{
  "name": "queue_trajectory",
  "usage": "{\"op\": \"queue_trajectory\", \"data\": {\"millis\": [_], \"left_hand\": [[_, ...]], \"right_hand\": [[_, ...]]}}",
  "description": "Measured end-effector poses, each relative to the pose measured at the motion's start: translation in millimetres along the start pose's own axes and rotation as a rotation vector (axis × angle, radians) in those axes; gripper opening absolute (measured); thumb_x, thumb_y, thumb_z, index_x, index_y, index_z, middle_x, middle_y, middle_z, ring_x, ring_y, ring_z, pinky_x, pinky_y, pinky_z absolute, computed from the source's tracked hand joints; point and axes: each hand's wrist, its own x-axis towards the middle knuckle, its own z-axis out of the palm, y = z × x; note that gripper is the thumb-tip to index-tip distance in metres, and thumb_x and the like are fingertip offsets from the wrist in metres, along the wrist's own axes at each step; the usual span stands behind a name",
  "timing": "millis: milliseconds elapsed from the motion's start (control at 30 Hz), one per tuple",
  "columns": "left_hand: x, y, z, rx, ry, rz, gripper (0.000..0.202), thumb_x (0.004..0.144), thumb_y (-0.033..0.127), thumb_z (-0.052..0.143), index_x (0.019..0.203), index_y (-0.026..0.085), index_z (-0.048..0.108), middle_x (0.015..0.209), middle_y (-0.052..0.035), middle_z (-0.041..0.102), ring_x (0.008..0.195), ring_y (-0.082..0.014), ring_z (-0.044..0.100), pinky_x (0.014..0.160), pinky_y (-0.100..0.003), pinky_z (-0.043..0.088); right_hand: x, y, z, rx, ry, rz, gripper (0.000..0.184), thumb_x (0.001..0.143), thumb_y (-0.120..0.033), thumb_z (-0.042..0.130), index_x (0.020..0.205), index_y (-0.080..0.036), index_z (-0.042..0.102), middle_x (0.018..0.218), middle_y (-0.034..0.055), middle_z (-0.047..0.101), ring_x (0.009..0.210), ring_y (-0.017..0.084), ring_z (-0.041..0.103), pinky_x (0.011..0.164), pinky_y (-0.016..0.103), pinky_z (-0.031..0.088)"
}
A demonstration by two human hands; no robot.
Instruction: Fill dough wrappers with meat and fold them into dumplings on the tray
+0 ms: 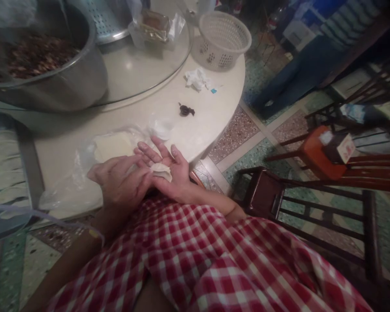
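A small pale folded dumpling [161,171] lies in the palm of my right hand [177,175], which is turned up with fingers and thumb partly spread. My left hand [121,180] comes over from the left. Its bent fingers are held together, their tips at the dumpling's left end, partly hiding it. Just beyond my hands, a stack of pale wrappers [113,145] sits on a clear plastic bag [74,184]. Several folded dumplings [8,169] lie in a row on a metal tray [29,151] at far left.
A large metal pot [81,71] of dark chopped filling [40,54] stands on the glass turntable [139,71]. On the round table are a plastic basket [225,37], crumpled tissue [197,79] and a dark scrap [186,111]. Chairs [263,190] and a standing person [299,73] are to the right.
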Motion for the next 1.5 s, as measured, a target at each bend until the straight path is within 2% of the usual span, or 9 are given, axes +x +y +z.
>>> {"op": "queue_trajectory", "data": {"millis": [167, 233, 433, 633, 767, 933, 1133, 1333, 1500], "left_hand": [[-1, -3, -3.3, -0.014, -0.026, 0.002, 0.018, 0.089, 0.026, 0.076, 0.104, 0.023, 0.068, 0.110, -0.0074, 0.071, 0.103, -0.0236, 0.061, 0.092, -0.041, 0.043], [-1, -3, -3.5, -0.034, -0.028, -0.011, 0.015, 0.089, 0.026, 0.076, 0.102, 0.023, 0.068, 0.111, -0.0078, 0.071, 0.105, -0.0243, 0.061, 0.092, -0.041, 0.043], [1, 2, 0.2, -0.079, -0.029, -0.026, 0.012, 0.088, 0.018, 0.075, 0.089, 0.024, 0.065, 0.112, -0.0055, 0.072, 0.105, -0.0235, 0.060, 0.093, -0.041, 0.043], [-4, -3, 0.6, -0.048, -0.044, -0.082, 0.024, 0.092, 0.034, 0.074, 0.109, 0.018, 0.071, 0.115, -0.0145, 0.072, 0.107, -0.0277, 0.059, 0.093, -0.043, 0.044], [-4, -3, 1.5, -0.064, -0.051, -0.102, 0.006, 0.092, 0.027, 0.073, 0.094, 0.023, 0.069, 0.111, -0.0090, 0.073, 0.104, -0.0250, 0.061, 0.091, -0.041, 0.045], [2, 7, 2.3, -0.033, -0.009, -0.106, 0.011, 0.090, 0.018, 0.072, 0.086, 0.023, 0.063, 0.102, -0.0037, 0.074, 0.097, -0.0224, 0.061, 0.089, -0.040, 0.043], [-1, 6, -0.6, 0.005, -0.023, -0.108, 0.014, 0.092, 0.029, 0.073, 0.103, 0.021, 0.070, 0.109, -0.0084, 0.073, 0.102, -0.0248, 0.060, 0.089, -0.041, 0.042], [2, 7, 1.7, -0.051, -0.062, -0.083, 0.007, 0.094, 0.018, 0.067, 0.092, 0.023, 0.063, 0.099, -0.0011, 0.074, 0.094, -0.0201, 0.065, 0.091, -0.040, 0.043], [-2, 7, 1.2, -0.057, -0.080, -0.091, 0.006, 0.096, 0.021, 0.066, 0.099, 0.025, 0.064, 0.100, -0.0007, 0.076, 0.095, -0.0225, 0.067, 0.091, -0.042, 0.045]], "right_hand": [[2, 0, 0, -0.007, -0.005, -0.018, 0.049, 0.101, -0.037, 0.020, 0.114, -0.022, 0.065, 0.101, 0.0065, 0.078, 0.098, 0.019, 0.074, 0.106, 0.040, 0.052], [1, 0, 2, -0.011, 0.016, -0.014, 0.049, 0.101, -0.036, 0.020, 0.114, -0.022, 0.066, 0.101, 0.0065, 0.078, 0.098, 0.019, 0.074, 0.109, 0.042, 0.050], [-6, 0, 6, -0.050, 0.041, -0.008, 0.046, 0.101, -0.039, 0.023, 0.113, -0.024, 0.066, 0.101, 0.0031, 0.078, 0.098, 0.015, 0.073, 0.106, 0.037, 0.051], [-3, -3, 3, -0.080, 0.031, -0.077, 0.045, 0.098, -0.042, 0.027, 0.115, -0.027, 0.066, 0.106, 0.0043, 0.078, 0.103, 0.018, 0.072, 0.107, 0.042, 0.050], [-2, 0, 3, -0.088, 0.012, -0.104, 0.044, 0.097, -0.045, 0.029, 0.117, -0.027, 0.064, 0.106, 0.0042, 0.077, 0.105, 0.021, 0.071, 0.117, 0.050, 0.041], [-2, 4, 3, -0.087, 0.014, -0.121, 0.044, 0.097, -0.045, 0.028, 0.115, -0.026, 0.064, 0.105, 0.0040, 0.077, 0.106, 0.021, 0.071, 0.123, 0.054, 0.032], [1, 4, -4, -0.112, -0.002, -0.159, 0.043, 0.095, -0.047, 0.034, 0.120, -0.026, 0.063, 0.111, 0.0051, 0.076, 0.114, 0.022, 0.070, 0.122, 0.054, 0.033], [1, 7, -4, -0.111, 0.005, -0.160, 0.044, 0.095, -0.047, 0.035, 0.121, -0.024, 0.063, 0.111, 0.0061, 0.076, 0.117, 0.024, 0.069, 0.123, 0.055, 0.032], [0, 5, 1, -0.117, 0.014, -0.169, 0.043, 0.096, -0.046, 0.031, 0.117, -0.025, 0.063, 0.105, 0.0043, 0.078, 0.109, 0.023, 0.072, 0.123, 0.055, 0.033]]}}
